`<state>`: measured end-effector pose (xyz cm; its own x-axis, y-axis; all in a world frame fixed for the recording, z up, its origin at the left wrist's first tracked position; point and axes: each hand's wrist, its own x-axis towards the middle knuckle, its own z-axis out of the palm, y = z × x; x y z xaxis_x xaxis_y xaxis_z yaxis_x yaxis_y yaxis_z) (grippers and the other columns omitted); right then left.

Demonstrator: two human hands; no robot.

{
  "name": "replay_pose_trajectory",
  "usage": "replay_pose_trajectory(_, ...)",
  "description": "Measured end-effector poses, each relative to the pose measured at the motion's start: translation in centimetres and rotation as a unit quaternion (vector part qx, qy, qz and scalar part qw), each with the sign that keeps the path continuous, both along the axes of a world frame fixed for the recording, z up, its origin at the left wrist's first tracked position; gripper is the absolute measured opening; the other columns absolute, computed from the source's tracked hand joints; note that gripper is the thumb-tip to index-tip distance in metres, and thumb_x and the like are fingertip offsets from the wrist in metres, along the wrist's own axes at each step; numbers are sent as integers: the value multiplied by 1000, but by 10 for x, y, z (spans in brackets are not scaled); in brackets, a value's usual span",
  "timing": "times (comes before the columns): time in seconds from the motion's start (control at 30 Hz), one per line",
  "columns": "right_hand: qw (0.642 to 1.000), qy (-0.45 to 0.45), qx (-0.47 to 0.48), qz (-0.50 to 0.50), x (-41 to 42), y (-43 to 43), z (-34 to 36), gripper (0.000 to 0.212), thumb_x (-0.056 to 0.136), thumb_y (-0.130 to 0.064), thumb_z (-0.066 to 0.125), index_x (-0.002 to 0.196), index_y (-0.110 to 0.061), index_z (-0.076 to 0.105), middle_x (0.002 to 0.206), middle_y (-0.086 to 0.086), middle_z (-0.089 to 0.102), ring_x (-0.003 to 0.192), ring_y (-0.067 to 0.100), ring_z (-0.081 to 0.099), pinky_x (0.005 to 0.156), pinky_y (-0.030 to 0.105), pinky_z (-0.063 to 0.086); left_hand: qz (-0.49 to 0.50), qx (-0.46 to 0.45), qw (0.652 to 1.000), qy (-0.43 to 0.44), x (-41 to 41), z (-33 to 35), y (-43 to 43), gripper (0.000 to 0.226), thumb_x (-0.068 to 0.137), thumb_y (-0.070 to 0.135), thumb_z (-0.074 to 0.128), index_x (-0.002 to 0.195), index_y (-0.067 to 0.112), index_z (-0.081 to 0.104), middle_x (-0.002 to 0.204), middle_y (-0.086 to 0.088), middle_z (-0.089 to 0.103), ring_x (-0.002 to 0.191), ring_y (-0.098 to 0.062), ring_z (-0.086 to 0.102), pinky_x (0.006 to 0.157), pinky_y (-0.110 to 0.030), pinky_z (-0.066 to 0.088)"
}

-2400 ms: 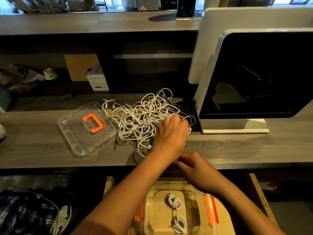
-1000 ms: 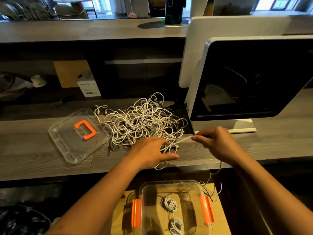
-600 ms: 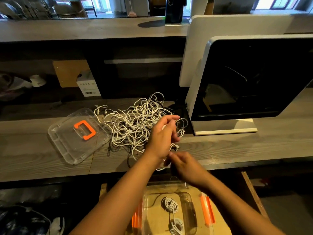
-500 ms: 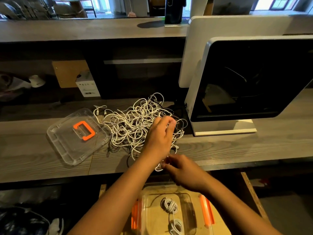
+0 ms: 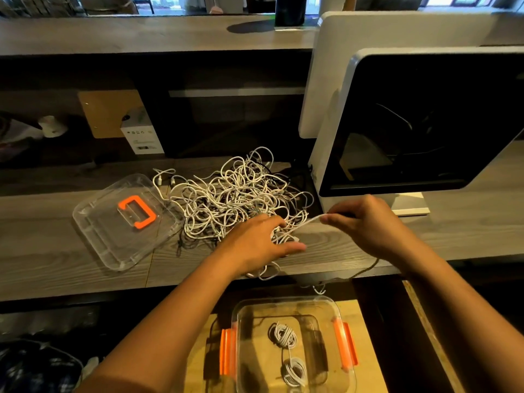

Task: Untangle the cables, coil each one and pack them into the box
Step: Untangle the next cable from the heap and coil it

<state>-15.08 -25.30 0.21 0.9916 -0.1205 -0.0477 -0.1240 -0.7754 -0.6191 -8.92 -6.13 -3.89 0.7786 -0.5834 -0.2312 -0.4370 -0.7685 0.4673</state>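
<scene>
Head view, looking down over both forearms onto the bench [image 5: 51, 245].

1. Cable pile [image 5: 235, 199]: I see a loose tangle of white cables lying on the bench, between the lid on its left and the machine on its right. A few darker cables run through it.
2. Left hand [image 5: 255, 245]: it rests on the near right edge of the pile, palm down. The fingers are spread and fairly straight, the thumb points right along the bench, and nothing is gripped.
3. Right hand [image 5: 365, 225]: it hangs just above the bench in front of the machine. Thumb and forefinger pinch one white strand [image 5: 307, 222]; the other fingers are curled loosely behind.
4. The strand runs almost straight from the pinch down and left into the pile, just beside the left fingertips.
5. Box [image 5: 283, 301]: clear plastic, open, standing on a pale wooden surface [image 5: 368, 321] lower than the bench and nearer to me. An orange latch [image 5: 227, 351] sits on each long side.
6. Inside the box lie two white coils [image 5: 283, 334], one behind the other, apart from the walls.
7. Lid [image 5: 113, 245]: clear, lying flat on the bench left of the pile, touching its outer loops. Its orange handle [image 5: 137, 211] faces up.
8. Machine [image 5: 425, 117]: white housing with a large dark window, standing on the bench at the right.
9. A small white carton [image 5: 141, 134] stands on the shelf behind the bench.
10. A thin cable [image 5: 365, 269] trails over the front edge of the bench below the right wrist; I cannot tell whether it is the pinched one.
</scene>
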Motion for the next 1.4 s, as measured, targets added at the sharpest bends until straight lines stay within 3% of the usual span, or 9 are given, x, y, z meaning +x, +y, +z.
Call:
replay_pose_trajectory(0.13,993,-12,99,-63,7,1,-22,19,92,-29,56,86,-18,70,61,-4,56,55,8,50,52,25,38,14,-75,995,61,-4,5,-9,39,96,28,47,135,26,45,114,-6,60,84,-19,60,70,-25,42)
replay_pose_trajectory(0.27,981,16,164,-107,-4,25,-53,36,96,-39,42,74,-17,61,54,-1,51,46,11,49,49,28,42,59,-311,927,202,-9,14,-21,40,98,17,43,138,17,43,135,2,51,116,-5,49,91,-12,38)
replay_pose_trajectory(0.43,968,114,219,35,-22,65,-66,31,98,-32,43,87,-8,60,60,-3,52,51,11,51,57,35,44,149,-510,810,251,-20,22,-42,20,99,13,37,100,18,57,80,5,60,77,-6,60,71,-25,50)
replay_pose_trajectory(0.57,975,141,132,106,-25,65,-49,21,95,-27,53,89,-8,59,68,-1,56,50,9,55,52,29,47,121,-270,954,-50,-6,9,-33,23,97,35,43,97,19,60,87,6,53,77,-9,50,66,-29,40)
replay_pose_trajectory(0.67,983,122,52,127,-24,53,-30,24,93,-28,56,83,-6,63,70,6,64,60,16,61,64,38,51,68,-44,978,-191,-1,1,-24,31,98,42,35,95,20,57,92,2,45,87,-19,49,67,-30,37)
replay_pose_trajectory(0.87,979,144,-75,124,-18,21,-10,14,89,-28,63,94,-19,72,73,-12,61,65,-2,53,61,15,42,49,24,979,-196,2,-7,-16,47,97,51,28,105,24,66,102,-1,61,93,-23,59,73,-30,42)
replay_pose_trajectory(1.17,998,17,-62,15,-11,-6,-5,24,79,-49,60,74,-26,64,64,-4,59,62,11,55,57,33,46,-54,79,992,-88,-5,2,0,42,87,56,51,122,34,53,124,6,58,109,-15,52,87,-31,39)
replay_pose_trajectory(1.3,996,-74,12,-43,-9,-1,-16,26,85,-40,58,78,-16,67,62,3,59,56,13,49,52,31,38,11,-143,986,90,-7,-2,-5,46,97,14,47,140,25,40,140,1,43,124,-10,42,90,-12,37)
replay_pose_trajectory(1.4,993,-48,71,-79,-14,15,-33,50,81,-57,40,71,-14,64,58,5,57,54,18,52,55,35,43,69,-417,866,267,-23,12,-23,42,98,9,41,139,15,40,136,1,50,119,0,44,87,-1,36)
